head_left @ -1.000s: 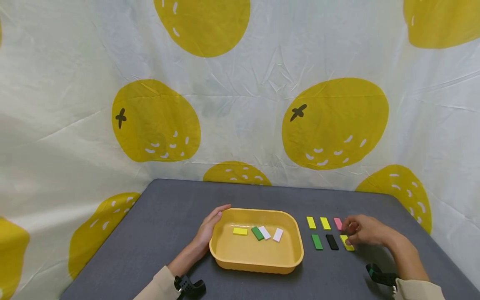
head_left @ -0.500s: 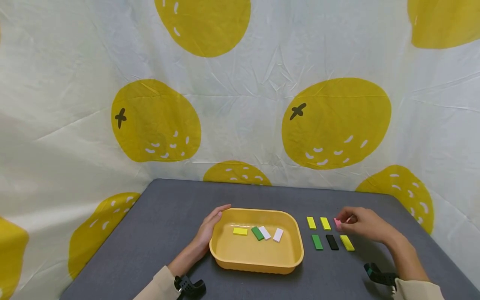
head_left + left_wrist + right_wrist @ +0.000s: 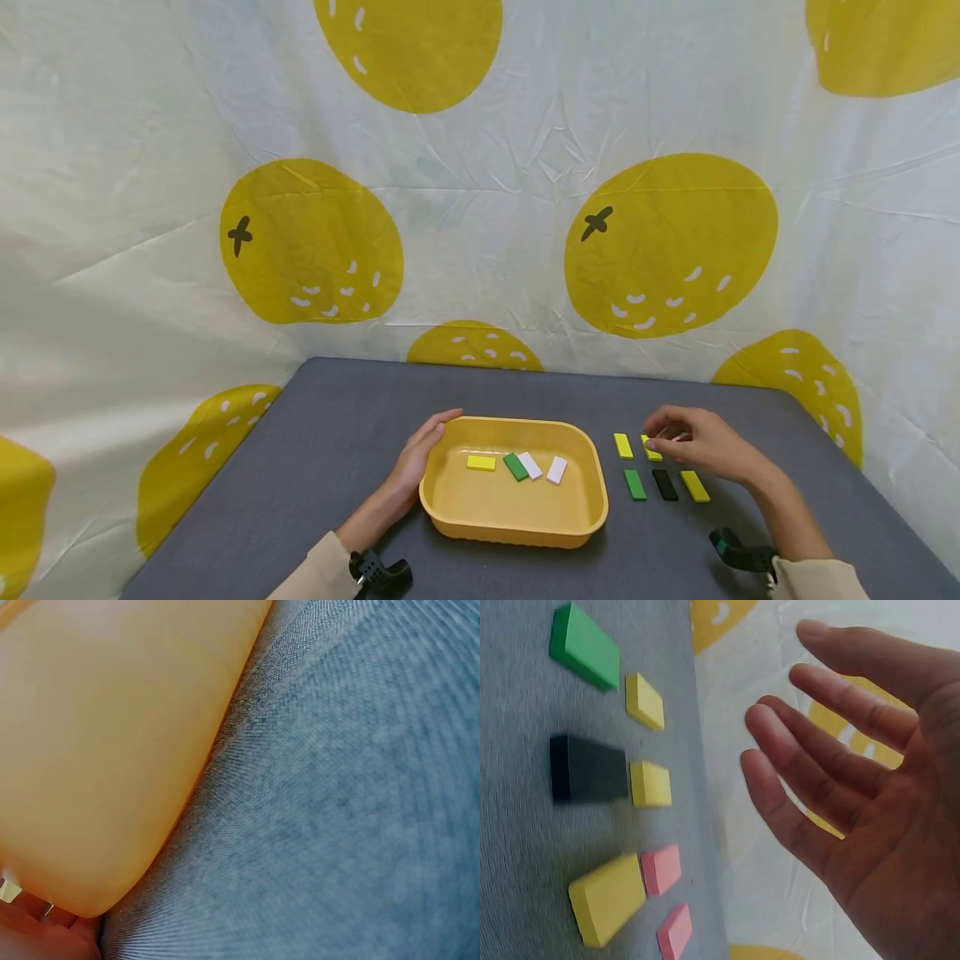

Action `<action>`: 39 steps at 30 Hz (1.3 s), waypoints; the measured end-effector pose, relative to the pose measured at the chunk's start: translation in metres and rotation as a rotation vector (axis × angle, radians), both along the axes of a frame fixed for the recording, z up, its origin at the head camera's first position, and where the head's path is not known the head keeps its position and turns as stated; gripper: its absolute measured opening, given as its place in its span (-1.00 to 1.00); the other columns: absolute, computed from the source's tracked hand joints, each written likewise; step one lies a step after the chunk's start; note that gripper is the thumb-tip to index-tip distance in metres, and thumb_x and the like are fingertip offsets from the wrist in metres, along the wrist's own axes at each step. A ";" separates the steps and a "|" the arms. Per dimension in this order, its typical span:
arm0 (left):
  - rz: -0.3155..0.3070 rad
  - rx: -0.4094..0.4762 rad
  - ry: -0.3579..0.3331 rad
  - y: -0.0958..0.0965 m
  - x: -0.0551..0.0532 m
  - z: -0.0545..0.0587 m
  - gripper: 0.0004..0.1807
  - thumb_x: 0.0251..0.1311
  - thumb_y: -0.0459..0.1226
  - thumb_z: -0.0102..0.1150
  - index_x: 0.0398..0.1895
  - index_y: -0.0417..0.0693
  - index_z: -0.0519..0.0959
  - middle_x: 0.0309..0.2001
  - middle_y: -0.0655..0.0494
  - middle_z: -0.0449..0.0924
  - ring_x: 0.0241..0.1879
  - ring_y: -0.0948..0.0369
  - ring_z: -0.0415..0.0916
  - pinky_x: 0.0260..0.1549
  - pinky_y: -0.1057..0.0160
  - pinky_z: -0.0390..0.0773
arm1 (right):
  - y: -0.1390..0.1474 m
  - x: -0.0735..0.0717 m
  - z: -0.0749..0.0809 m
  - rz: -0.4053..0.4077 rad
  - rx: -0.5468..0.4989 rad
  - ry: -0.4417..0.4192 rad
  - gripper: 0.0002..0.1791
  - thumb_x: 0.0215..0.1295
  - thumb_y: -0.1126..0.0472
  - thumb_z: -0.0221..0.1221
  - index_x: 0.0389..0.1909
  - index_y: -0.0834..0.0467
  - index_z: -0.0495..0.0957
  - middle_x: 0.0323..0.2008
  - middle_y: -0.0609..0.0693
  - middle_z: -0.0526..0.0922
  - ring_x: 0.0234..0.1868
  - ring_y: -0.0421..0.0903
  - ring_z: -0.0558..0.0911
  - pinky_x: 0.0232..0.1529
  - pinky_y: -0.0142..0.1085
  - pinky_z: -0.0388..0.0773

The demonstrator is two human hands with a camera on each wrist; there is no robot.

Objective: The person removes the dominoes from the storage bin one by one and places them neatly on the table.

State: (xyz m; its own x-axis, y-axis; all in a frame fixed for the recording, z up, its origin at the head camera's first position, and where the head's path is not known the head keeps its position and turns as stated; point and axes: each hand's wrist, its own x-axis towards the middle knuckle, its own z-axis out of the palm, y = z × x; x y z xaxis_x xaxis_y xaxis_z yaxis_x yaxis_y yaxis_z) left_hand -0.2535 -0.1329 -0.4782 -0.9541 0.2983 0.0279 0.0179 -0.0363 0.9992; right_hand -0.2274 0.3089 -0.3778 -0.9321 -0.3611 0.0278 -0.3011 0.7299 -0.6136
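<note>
My left hand (image 3: 411, 460) holds the left side of a yellow plastic tub (image 3: 517, 529), its fingers along the far-left corner. The left wrist view shows the tub's wall (image 3: 112, 750) and part of that hand (image 3: 52, 937) at its lower corner. My right hand (image 3: 708, 444) hovers over the far row of small blocks, covering part of a yellow block (image 3: 651, 450). In the right wrist view its fingers are spread loosely and hold nothing. Two pink blocks (image 3: 662, 870) lie below it there; the head view mostly hides them.
Inside the tub lie a yellow block (image 3: 481, 462), a green block (image 3: 516, 467) and two white blocks (image 3: 557, 470). Right of it are another yellow block (image 3: 623, 446) and a near row: green block (image 3: 634, 484), black block (image 3: 664, 484), yellow block (image 3: 695, 486). A fruit-patterned cloth (image 3: 480, 250) hangs behind the grey table (image 3: 360, 400).
My right hand moves from the near yellow block to a pink block in the far row, then leftward over the neighbouring yellow block. The left hand and tub stay put.
</note>
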 end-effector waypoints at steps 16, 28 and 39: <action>-0.007 0.013 -0.001 -0.001 0.001 0.002 -0.43 0.67 -0.03 -0.30 0.57 -0.07 0.28 0.55 -0.09 0.26 0.47 -0.09 0.33 0.44 -0.13 0.36 | -0.044 0.000 0.005 0.056 -0.065 0.080 -0.81 0.45 0.09 0.27 -0.01 0.05 0.64 -0.11 0.02 0.74 -0.17 -0.18 0.71 -0.22 -0.35 0.66; -0.001 0.017 -0.012 -0.003 0.002 0.003 -0.44 0.67 -0.05 -0.31 0.57 -0.09 0.27 0.55 -0.09 0.27 0.47 -0.09 0.32 0.45 -0.14 0.34 | -0.088 0.000 0.013 0.152 -0.044 0.136 -0.81 0.43 0.15 0.28 -0.04 0.13 0.66 -0.17 -0.07 0.73 -0.21 -0.26 0.68 -0.20 -0.32 0.67; -0.006 0.027 -0.020 -0.002 0.001 0.004 -0.46 0.68 -0.08 -0.31 0.56 -0.06 0.29 0.54 -0.09 0.27 0.48 -0.10 0.32 0.45 -0.13 0.34 | -0.135 -0.006 0.011 0.248 -0.039 0.159 -0.83 0.36 0.23 0.33 -0.07 0.09 0.67 -0.17 -0.03 0.74 -0.23 -0.25 0.64 -0.19 -0.39 0.65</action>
State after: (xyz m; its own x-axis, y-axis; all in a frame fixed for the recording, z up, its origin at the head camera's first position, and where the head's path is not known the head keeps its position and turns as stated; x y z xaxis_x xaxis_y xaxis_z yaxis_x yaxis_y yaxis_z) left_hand -0.2528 -0.1351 -0.4741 -0.9528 0.3030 0.0174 -0.0020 -0.0633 0.9980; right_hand -0.2334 0.1743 -0.3668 -0.7985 -0.5729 0.1848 -0.5617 0.5988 -0.5708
